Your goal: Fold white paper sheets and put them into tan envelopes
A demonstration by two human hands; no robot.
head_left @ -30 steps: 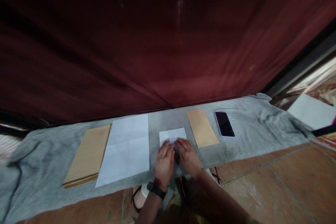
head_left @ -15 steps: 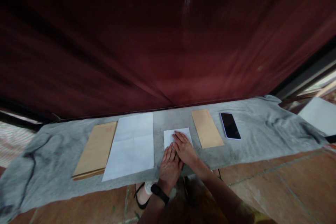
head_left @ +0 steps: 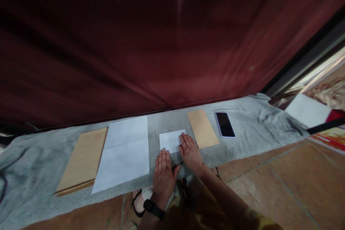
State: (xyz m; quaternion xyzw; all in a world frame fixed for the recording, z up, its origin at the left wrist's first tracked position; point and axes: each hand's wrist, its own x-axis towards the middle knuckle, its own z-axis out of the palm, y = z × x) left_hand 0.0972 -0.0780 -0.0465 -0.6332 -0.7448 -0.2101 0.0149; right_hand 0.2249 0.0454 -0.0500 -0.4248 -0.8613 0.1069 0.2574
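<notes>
A small folded white paper (head_left: pixel 170 140) lies on the grey cloth (head_left: pixel 242 140). My right hand (head_left: pixel 191 153) lies flat on the paper's right near corner, fingers stretched out. My left hand (head_left: pixel 163 170) rests flat on the cloth just below the paper's left near corner, fingers together and straight; a black watch is on that wrist. Neither hand holds anything.
Left of the paper lie a large white sheet (head_left: pixel 123 152) and a stack of brown envelopes (head_left: pixel 81 160). To the right lie a small brown envelope (head_left: pixel 202 128) and a black phone (head_left: pixel 224 124). A dark red curtain (head_left: pixel 161 43) hangs behind. Tiled floor (head_left: pixel 283 183) is in front.
My left hand has slid back off the folded paper toward me. My right hand stays flat on the paper's right side. The view has shifted slightly.
</notes>
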